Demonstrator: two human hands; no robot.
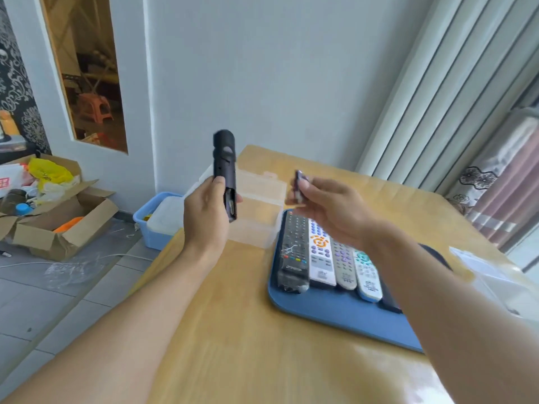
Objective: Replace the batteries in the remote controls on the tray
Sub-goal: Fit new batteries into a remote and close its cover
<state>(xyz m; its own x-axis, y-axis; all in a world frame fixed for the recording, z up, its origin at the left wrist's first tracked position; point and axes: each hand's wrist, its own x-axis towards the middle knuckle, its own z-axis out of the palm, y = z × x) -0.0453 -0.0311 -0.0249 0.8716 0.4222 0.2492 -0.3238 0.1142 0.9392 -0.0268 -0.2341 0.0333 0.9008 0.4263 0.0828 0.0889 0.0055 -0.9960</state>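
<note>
**Two hands raised over the bench, one remote opened**

Two bare hands are held up above the wooden bench [239,330], with the scene read from left to right. On the floor at far left an open cardboard box [58,225] of odds and ends is seen, and beside the bench a light blue bin [148,225] stands.

The left hand [207,217] is wrapped around the lower part of a black remote [224,170], which is held upright with its back turned to the camera; the battery compartment at its lower end is uncovered, and metal contacts can be made out inside. Behind it, on the far part of the bench, a clear plastic box [256,211] is placed.

The right hand [329,211] is raised just right of that box, and small dark batteries [299,185] are pinched between its thumb and fingers; motion blur prevents their number from being told.

Below the right hand, a blue tray [335,313] lies on the bench. Four remotes are laid on it side by side, lengthwise: a black wrapped remote [293,255] at the left, then a white remote with orange buttons [320,255], a grey remote [344,263] and a white remote with teal buttons [368,275]. Further things on the tray are hidden by the right forearm. At the right edge of the bench another clear container [495,275] is seen.
</note>
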